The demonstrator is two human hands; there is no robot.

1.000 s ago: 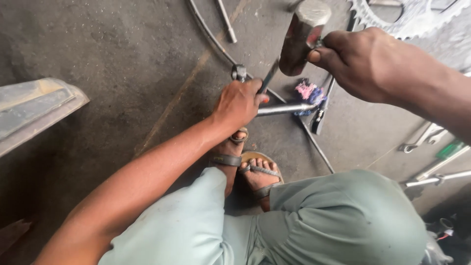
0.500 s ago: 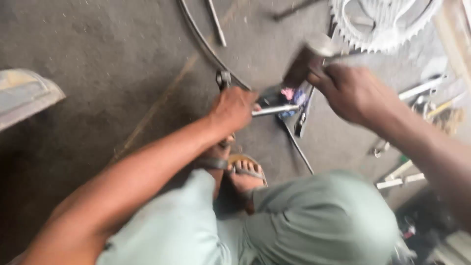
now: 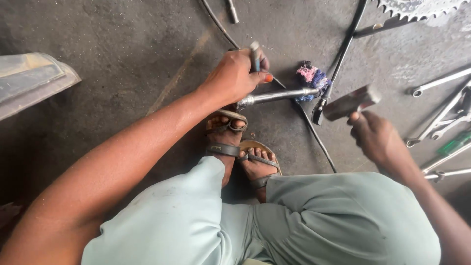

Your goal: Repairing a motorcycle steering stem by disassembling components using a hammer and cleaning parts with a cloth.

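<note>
I squat on a dark concrete floor. My left hand (image 3: 235, 73) grips a thin upright punch-like tool (image 3: 255, 51) and presses down on the near end of a shiny metal axle rod (image 3: 279, 95) lying on the floor just beyond my sandalled feet (image 3: 240, 152). My right hand (image 3: 378, 140) holds a hammer, whose blurred metal head (image 3: 351, 104) hangs to the right of the rod, apart from it. A pink and blue rag (image 3: 310, 78) lies at the rod's far end.
A toothed chainring (image 3: 417, 9) lies at the top right. Several spanners (image 3: 441, 122) are spread on the floor at the right. A thin cable (image 3: 314, 132) and a black bar (image 3: 343, 49) run past the rod. A clear plastic tray (image 3: 34, 81) sits at the left.
The hammer was raised above the rod, then came down by my left hand, and has now swung away to the right and lower. My left hand has kept its hold.
</note>
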